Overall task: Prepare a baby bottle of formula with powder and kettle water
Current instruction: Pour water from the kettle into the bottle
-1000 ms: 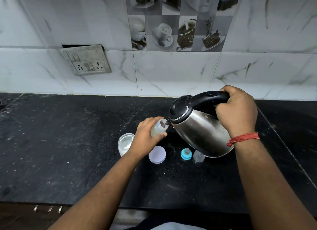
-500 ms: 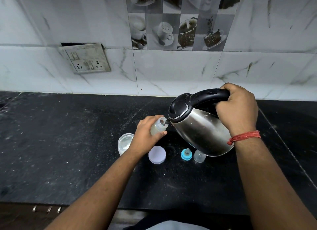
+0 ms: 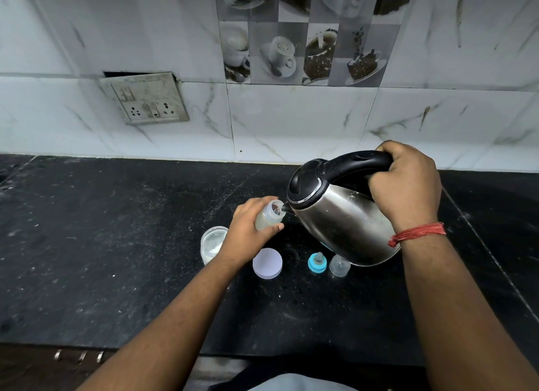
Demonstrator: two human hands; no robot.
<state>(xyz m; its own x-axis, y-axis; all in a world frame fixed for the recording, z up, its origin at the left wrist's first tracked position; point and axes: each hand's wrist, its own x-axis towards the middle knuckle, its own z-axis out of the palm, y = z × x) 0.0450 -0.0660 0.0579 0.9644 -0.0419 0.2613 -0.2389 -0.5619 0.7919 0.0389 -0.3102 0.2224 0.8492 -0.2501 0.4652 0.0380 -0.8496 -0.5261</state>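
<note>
Right hand (image 3: 405, 183) is wrapped in a full fist around the black handle of the steel kettle (image 3: 341, 215), wrist up and cocked, red thread band (image 3: 417, 233) on the wrist, forearm coming in from lower right. Kettle is lifted clear of the black bench (image 3: 116, 244) and tipped left, spout down, lid shut. Spout tip sits right at the open mouth of the baby bottle (image 3: 269, 215). Left hand (image 3: 250, 230) grips the bottle body, fingers curled round the far side, thumb across the near side, bottle tilted with its neck toward the spout; forearm reaches in from lower left. Bottle contents look pale and cloudy; fill level can't be read. On the bench just left of the left hand: an open clear jar with white powder (image 3: 213, 243), partly hidden by the wrist. Just below that hand: a round pale lid (image 3: 267, 263), lying flat. Right of it, the blue-ringed teat (image 3: 317, 262) stands upright, and just beside that a clear cap (image 3: 339, 266), under the kettle's base. Marble-tile wall behind, with a socket plate (image 3: 145, 99) at upper left.
</note>
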